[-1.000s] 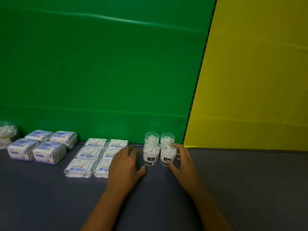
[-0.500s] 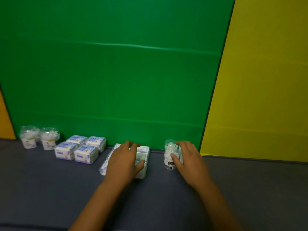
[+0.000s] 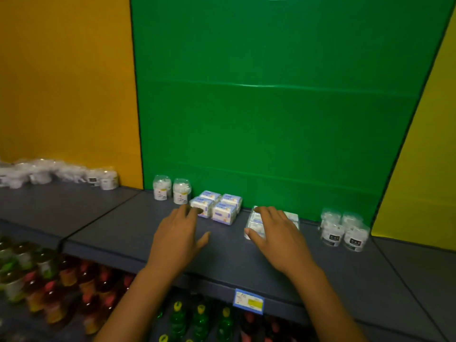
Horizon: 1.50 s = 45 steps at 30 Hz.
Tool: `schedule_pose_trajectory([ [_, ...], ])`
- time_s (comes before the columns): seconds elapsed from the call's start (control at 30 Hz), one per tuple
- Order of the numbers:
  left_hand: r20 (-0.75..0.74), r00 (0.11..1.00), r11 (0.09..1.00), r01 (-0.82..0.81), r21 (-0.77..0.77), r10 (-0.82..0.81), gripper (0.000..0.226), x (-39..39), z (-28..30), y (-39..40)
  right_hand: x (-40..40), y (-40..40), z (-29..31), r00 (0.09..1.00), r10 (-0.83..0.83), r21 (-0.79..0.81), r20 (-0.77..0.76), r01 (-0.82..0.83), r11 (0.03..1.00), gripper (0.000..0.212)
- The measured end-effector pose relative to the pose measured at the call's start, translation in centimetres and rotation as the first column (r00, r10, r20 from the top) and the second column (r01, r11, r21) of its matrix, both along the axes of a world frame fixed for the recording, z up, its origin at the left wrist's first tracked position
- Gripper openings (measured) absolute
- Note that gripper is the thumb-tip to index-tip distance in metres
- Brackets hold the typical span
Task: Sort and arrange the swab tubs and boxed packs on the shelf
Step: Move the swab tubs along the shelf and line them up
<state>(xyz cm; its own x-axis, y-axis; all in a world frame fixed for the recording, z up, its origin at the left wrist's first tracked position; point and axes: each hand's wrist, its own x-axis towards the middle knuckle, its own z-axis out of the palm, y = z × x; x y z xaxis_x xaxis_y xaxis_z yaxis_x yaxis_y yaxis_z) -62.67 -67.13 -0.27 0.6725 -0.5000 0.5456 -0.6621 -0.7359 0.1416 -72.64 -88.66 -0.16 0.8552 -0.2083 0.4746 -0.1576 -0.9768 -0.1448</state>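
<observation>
Two hands out over the dark grey shelf [image 3: 123,218]. Left hand [image 3: 177,240] flat, fingers spread wide, holding nothing, tips just beside the four boxed packs [image 3: 218,206]; too blurry to tell if touching. Right hand [image 3: 276,233] spread too, fingers nearly straight, lying over the flat clear packs [image 3: 255,222], not curled round them.

Looks like the lining-up step, with plenty left to tidy. Best to push with flat fingers, slowly, to slide the packs without tipping them. Keep the flat clear packs in one neat block, near the boxed packs but not bumping into them. Mind the black-label swab tubs [image 3: 343,230] on the right, tall and easy to knock over. Same care for the two swab tubs [image 3: 170,191] at the back left.

Smooth shelf top, probably good for sliding. Green back panel [image 3: 271,95] behind, orange panel [image 3: 66,82] to the left, yellow panel [image 3: 419,193] to the right. More white tubs [image 3: 49,172] far left, blurry. Blue and yellow price tag [image 3: 248,297] on the front edge. Down below, rows of bottles [image 3: 49,280] with red and green tops.
</observation>
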Motion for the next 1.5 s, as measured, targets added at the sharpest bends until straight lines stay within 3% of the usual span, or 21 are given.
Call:
schedule_pose_trajectory([
  [0.37,-0.008,0.962,0.961,-0.274,-0.026,0.274,0.055,0.8,0.8,19.6,7.7,17.2,1.4,0.952,0.306,0.003,0.01,-0.306,0.952,0.057],
  [0.63,-0.011,0.883,0.883,-0.469,-0.023,0.469,0.06,3.8,1.2,29.0,14.6,25.7,2.3,0.894,0.448,-0.046,-0.004,-0.448,0.893,0.056],
  [1.2,0.032,0.816,0.816,-0.576,-0.043,0.578,0.058,21.5,2.6,40.7,36.7,36.9,1.8,0.85,0.525,-0.007,0.044,-0.526,0.851,0.059],
  [1.5,-0.068,0.834,0.835,-0.55,-0.022,0.548,0.057,29.4,-0.3,43.1,44.0,39.6,-0.9,0.849,0.528,0.042,-0.018,-0.527,0.849,0.056],
])
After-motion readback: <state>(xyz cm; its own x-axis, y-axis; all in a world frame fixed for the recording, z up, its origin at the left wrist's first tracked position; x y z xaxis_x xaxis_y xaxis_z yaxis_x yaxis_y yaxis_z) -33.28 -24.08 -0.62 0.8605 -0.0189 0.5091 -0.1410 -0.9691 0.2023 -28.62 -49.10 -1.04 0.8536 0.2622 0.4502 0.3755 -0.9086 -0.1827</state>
